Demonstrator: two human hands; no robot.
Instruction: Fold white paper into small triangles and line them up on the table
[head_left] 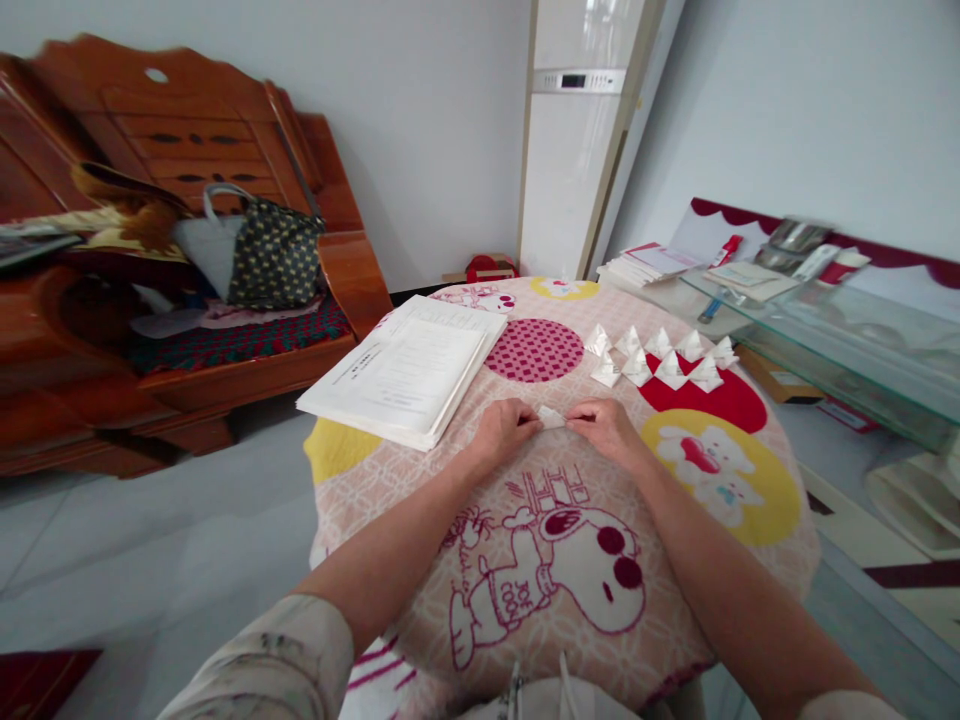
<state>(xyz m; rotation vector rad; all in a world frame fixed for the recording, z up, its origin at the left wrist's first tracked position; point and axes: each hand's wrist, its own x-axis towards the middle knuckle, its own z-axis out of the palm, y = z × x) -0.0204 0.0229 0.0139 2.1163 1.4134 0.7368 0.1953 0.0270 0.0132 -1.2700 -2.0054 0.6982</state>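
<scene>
Between my hands, over the middle of the round table, is a small piece of folded white paper point(553, 417). My left hand point(508, 428) pinches its left end, and my right hand point(602, 428) pinches the right end. Fingers on both hands are closed, and their tips are partly hidden. Beyond my right hand, several small folded paper shapes point(673, 370) with pointed tops stand in two rows. To the left of my left hand lies a thick stack of printed paper sheets point(409, 370).
A patterned cloth point(480, 520) with cartoon figures covers the table. At the right stands a glass-topped table point(847, 330) with papers, a cup and a metal container on it. A carved wooden sofa point(202, 130) holding a bag point(276, 252) is at the left; a white cabinet-like appliance point(566, 170) stands behind.
</scene>
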